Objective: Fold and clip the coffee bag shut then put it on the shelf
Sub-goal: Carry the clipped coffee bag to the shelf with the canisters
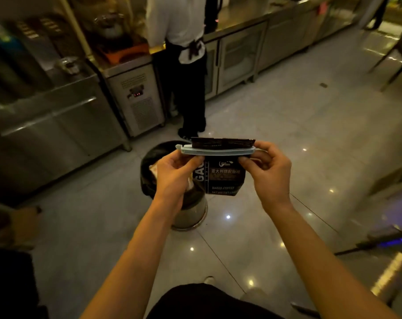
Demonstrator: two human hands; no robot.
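I hold a dark coffee bag (pixel 225 178) with white lettering in front of me, above the floor. A long pale blue clip (pixel 216 151) lies across the bag just under its folded top edge (pixel 223 142). My left hand (pixel 172 176) pinches the clip's left end together with the bag. At the clip's right end my right hand (pixel 268 173) pinches it between thumb and fingers. No shelf can be made out clearly.
A round bin with a black liner (pixel 154 162) stands on the tiled floor right below the bag. A person in a white shirt and dark apron (pixel 186 54) stands at the steel counters (pixel 57 116) ahead. Chair legs (pixel 393 70) stand at right.
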